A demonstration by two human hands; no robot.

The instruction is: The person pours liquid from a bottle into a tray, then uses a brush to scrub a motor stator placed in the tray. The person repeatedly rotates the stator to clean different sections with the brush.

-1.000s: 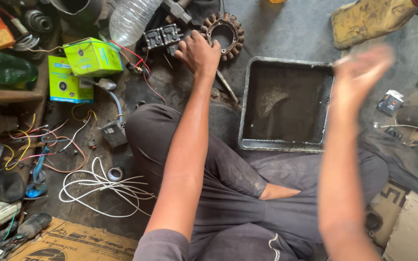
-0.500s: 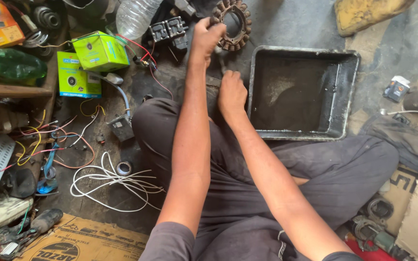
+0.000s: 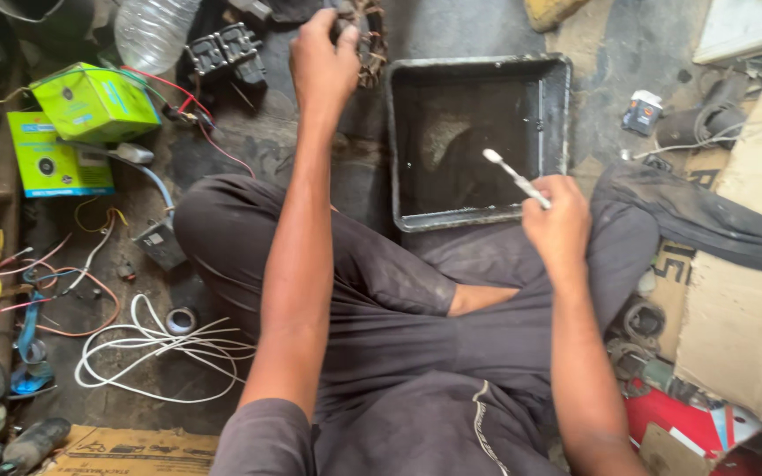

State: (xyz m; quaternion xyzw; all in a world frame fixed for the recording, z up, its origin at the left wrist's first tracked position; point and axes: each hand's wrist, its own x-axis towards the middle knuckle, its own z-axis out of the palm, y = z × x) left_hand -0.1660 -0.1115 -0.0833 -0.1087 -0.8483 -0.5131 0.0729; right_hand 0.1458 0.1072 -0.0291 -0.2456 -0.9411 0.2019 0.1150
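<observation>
I sit cross-legged on the floor. My left hand point(image 3: 324, 62) is stretched forward and closed on a round wound stator point(image 3: 368, 40) at the top of the view; most of the stator is hidden by the fingers. My right hand point(image 3: 557, 225) holds a small white brush point(image 3: 511, 176) by its handle, the tip pointing up and left over the near edge of a dark rectangular metal tray point(image 3: 557, 106). The tray holds dark liquid and sits on the floor just beyond my right knee.
Two green boxes point(image 3: 90, 101), a clear plastic bottle point(image 3: 153, 31) and black electrical parts point(image 3: 227, 48) lie at the upper left. Coiled white wire point(image 3: 165, 353) and coloured wires point(image 3: 11, 282) cover the left floor. Cardboard point(image 3: 734, 326) and dark cloth point(image 3: 707, 220) lie on the right.
My right hand has moved from beside the left hand to the right, over the tray's near edge, and now holds the white brush. My left hand stays on the stator.
</observation>
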